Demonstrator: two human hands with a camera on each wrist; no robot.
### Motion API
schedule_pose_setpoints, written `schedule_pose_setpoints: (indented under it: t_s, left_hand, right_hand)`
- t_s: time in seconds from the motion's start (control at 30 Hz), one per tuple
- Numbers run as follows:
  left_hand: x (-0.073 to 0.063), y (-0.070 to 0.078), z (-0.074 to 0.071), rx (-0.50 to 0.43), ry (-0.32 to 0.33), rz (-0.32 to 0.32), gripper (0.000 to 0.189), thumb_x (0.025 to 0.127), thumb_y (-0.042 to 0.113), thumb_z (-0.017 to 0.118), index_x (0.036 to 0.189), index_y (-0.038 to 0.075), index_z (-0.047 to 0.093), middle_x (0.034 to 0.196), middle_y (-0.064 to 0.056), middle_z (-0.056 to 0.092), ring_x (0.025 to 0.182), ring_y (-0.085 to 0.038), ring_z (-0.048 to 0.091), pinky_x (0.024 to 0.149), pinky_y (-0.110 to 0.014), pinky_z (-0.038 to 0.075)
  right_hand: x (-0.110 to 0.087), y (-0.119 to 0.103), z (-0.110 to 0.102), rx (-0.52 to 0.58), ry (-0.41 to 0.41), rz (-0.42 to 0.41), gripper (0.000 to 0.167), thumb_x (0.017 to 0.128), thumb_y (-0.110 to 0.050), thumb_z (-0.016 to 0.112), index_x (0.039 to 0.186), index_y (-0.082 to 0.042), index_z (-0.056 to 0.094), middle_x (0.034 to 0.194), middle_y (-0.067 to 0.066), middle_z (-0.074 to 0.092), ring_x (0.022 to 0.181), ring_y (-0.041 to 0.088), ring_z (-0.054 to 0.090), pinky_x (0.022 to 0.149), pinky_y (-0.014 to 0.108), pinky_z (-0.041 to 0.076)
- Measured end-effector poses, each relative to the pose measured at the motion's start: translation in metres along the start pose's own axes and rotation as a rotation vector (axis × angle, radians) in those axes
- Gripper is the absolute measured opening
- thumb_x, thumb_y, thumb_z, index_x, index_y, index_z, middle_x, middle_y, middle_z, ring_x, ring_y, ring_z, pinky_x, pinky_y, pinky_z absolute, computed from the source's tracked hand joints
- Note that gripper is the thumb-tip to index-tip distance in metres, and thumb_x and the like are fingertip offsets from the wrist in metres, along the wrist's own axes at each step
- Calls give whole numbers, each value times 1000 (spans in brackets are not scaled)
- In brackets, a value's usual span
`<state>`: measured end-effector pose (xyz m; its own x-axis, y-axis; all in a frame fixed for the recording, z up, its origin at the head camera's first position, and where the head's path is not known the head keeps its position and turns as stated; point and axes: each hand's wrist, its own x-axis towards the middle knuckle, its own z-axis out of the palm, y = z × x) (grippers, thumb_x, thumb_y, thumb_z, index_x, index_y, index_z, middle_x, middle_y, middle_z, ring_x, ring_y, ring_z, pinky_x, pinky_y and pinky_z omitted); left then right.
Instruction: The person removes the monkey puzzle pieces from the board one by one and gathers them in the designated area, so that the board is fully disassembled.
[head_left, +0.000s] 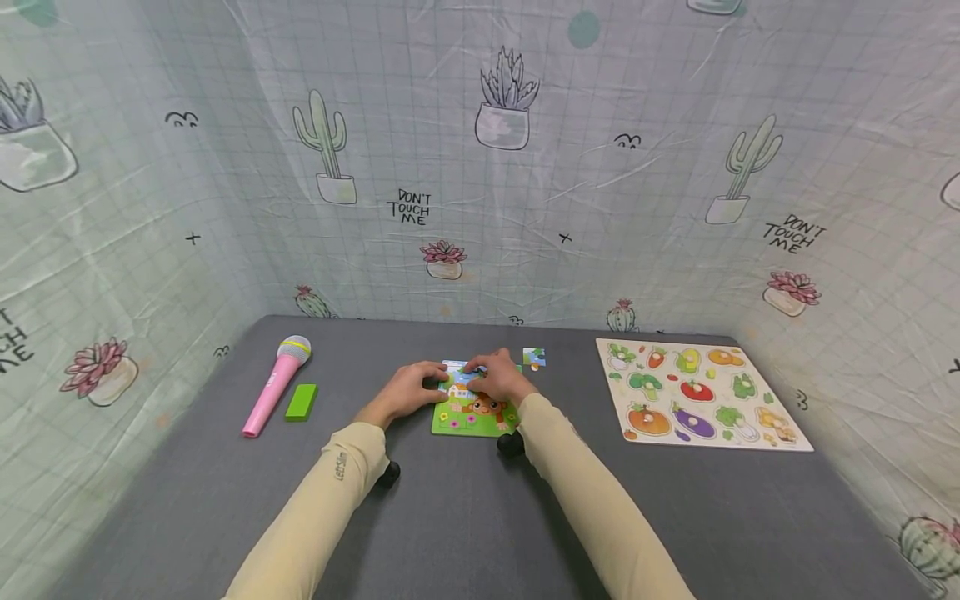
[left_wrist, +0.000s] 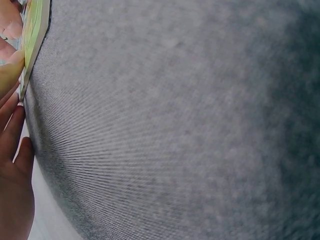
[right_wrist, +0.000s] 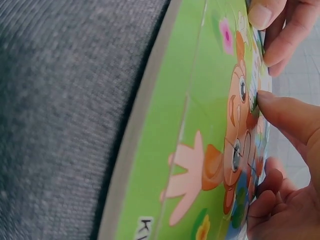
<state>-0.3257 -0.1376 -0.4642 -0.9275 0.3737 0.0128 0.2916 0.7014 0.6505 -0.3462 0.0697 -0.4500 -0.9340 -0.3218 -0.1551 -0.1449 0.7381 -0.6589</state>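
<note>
At the left edge of the monkey jigsaw (head_left: 468, 419) on the tabletop (head_left: 450, 525), your left hand (head_left: 406, 390) rests with fingers relaxed, seemingly steadying it; your half-curled right hand (head_left: 504, 377) touches its top, grip unclear. A loose piece (head_left: 534, 356) lies beside its far-right corner.

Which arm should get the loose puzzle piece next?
Probably the right: its grip is nearer the loose piece, right of the puzzle. The left grip is at the puzzle's left edge.

We see green monkey puzzle (head_left: 468, 414) lying flat on grey table (head_left: 450, 517); loose blue piece (head_left: 534, 357) just beside far right corner.
</note>
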Motion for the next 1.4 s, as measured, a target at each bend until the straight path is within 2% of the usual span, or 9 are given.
schedule_pose_setpoints:
  t_s: [0.27, 0.43, 0.53, 0.7, 0.87, 1.07, 1.2, 1.4]
  left_hand:
    - [1, 0, 0, -6, -8, -5, 36, 90, 20, 73, 123, 6, 68, 143, -9, 52, 137, -33, 40, 113, -51, 32]
    - [1, -1, 0, 2, -7, -2, 36, 90, 21, 73, 122, 6, 69, 143, -9, 52, 136, -33, 41, 113, -51, 33]
    - [2, -1, 0, 12, -6, 2, 36, 90, 21, 73, 123, 6, 68, 143, -9, 52, 136, -33, 41, 113, -50, 33]
    - [2, -1, 1, 27, -7, 7, 37, 90, 21, 72, 123, 5, 68, 143, -10, 52, 137, -33, 41, 113, -50, 32]
    - [3, -2, 1, 33, -9, 12, 37, 90, 20, 73, 123, 6, 68, 143, -10, 52, 137, -33, 40, 113, -50, 32]
    - [3, 0, 2, 35, -11, 10, 37, 90, 21, 72, 123, 5, 68, 143, -10, 52, 137, -33, 40, 113, -50, 32]
    - [1, 1, 2, 38, -16, 7, 37, 90, 21, 72, 124, 5, 68, 144, -10, 51, 137, -33, 40, 114, -50, 31]
    - [-1, 2, 2, 35, -15, -3, 37, 91, 21, 72, 124, 5, 68, 145, -11, 50, 138, -34, 38, 114, -51, 31]
  right_hand:
    - [-1, 1, 0, 53, 28, -16, 21, 93, -16, 69, 114, -15, 69, 126, 18, 38, 98, 29, 43, 83, 42, 43]
    - [-1, 2, -1, 8, 57, -39, 21, 92, -14, 70, 113, -17, 70, 124, 16, 42, 109, 32, 38, 87, 44, 42]
    - [-1, 3, -2, -21, 69, -43, 26, 92, -14, 69, 118, -19, 69, 125, 15, 43, 114, 34, 37, 91, 46, 43]
    - [-3, 8, -7, 10, 55, -92, 33, 93, -7, 67, 125, -14, 65, 125, 13, 45, 116, 32, 45, 96, 47, 46]
    - [-5, 15, -11, 62, 61, -122, 30, 91, -1, 66, 120, -9, 62, 126, 15, 45, 116, 31, 50, 95, 45, 48]
    - [-6, 23, -12, 44, 88, -164, 23, 90, -2, 69, 112, -7, 68, 123, 13, 54, 109, 29, 54, 92, 43, 50]
    - [-8, 24, -13, 34, 85, -172, 25, 90, -5, 68, 115, -7, 71, 126, 11, 56, 106, 27, 54, 89, 42, 50]
    - [-11, 24, -14, 166, 46, -119, 30, 95, -7, 63, 124, -6, 66, 125, 11, 59, 90, 22, 61, 76, 37, 54]
